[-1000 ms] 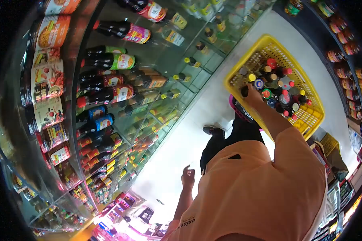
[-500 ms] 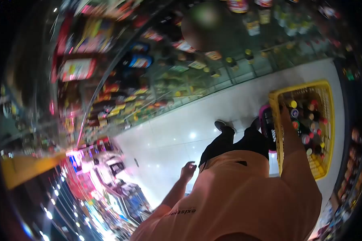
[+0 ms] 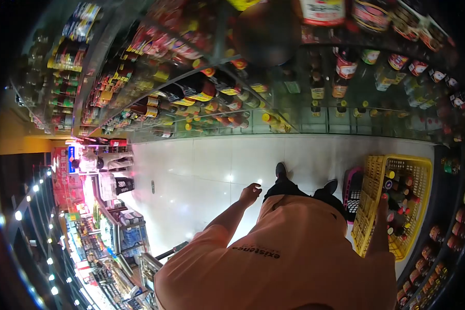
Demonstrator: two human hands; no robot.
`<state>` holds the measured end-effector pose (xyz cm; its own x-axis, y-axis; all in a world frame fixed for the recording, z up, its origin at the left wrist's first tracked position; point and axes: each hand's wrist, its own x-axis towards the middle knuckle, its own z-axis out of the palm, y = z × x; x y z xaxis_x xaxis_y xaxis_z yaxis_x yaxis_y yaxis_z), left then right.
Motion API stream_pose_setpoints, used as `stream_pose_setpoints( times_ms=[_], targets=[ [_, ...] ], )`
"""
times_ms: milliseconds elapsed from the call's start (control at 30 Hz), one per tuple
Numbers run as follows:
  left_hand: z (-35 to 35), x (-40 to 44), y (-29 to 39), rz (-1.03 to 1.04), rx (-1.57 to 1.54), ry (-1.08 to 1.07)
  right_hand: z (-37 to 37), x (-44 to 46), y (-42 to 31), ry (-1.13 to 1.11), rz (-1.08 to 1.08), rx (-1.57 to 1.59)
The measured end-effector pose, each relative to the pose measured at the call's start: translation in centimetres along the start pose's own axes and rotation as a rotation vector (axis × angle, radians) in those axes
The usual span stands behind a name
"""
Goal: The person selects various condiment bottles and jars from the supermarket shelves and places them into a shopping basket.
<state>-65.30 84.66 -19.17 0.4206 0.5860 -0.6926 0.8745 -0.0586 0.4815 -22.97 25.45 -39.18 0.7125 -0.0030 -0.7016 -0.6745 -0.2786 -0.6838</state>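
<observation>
My left hand (image 3: 250,194) hangs beside my body above the pale floor, with its fingers loosely bent and nothing visible in them. My right hand (image 3: 383,205) is at the inner left side of a yellow plastic basket (image 3: 422,206), close to the bottles (image 3: 399,195) standing in it. A small red spot shows at its fingertips. The fingers are dark and small, so their grip cannot be made out. The bottles have yellow, red and dark caps.
Glass shelves of sauce bottles (image 3: 341,72) run along the top. A black and pink basket (image 3: 352,194) stands beside the yellow one. Jars (image 3: 462,214) line the right shelf. A person (image 3: 106,161) stands far left, near a black crate (image 3: 124,185) and stocked displays.
The view has turned, bringing the aisle and far-left person into sight. The yellow basket appears farther right and lower. My right hand remains at the basket; my left hand remains free.
</observation>
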Motion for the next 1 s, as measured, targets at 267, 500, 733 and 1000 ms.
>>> stream_pose_setpoints(
  times_ms=[267,500,733,1000],
  targets=[
    [-13.2,12.5,-2.9,0.255,-0.247,0.329,8.6,-20.0,-4.9,0.604,-0.061,-0.775],
    [-24.8,20.7,9.2,0.623,-0.239,0.435,19.7,-20.9,7.3,0.12,-0.517,-0.745],
    [-22.4,27.9,19.7,1.035,-0.542,0.562,31.4,-37.3,4.1,-0.15,-0.103,-0.752],
    [-22.5,29.3,17.9,0.812,-0.125,0.336,26.7,-41.4,3.4,0.095,-0.082,-0.791]
  ],
)
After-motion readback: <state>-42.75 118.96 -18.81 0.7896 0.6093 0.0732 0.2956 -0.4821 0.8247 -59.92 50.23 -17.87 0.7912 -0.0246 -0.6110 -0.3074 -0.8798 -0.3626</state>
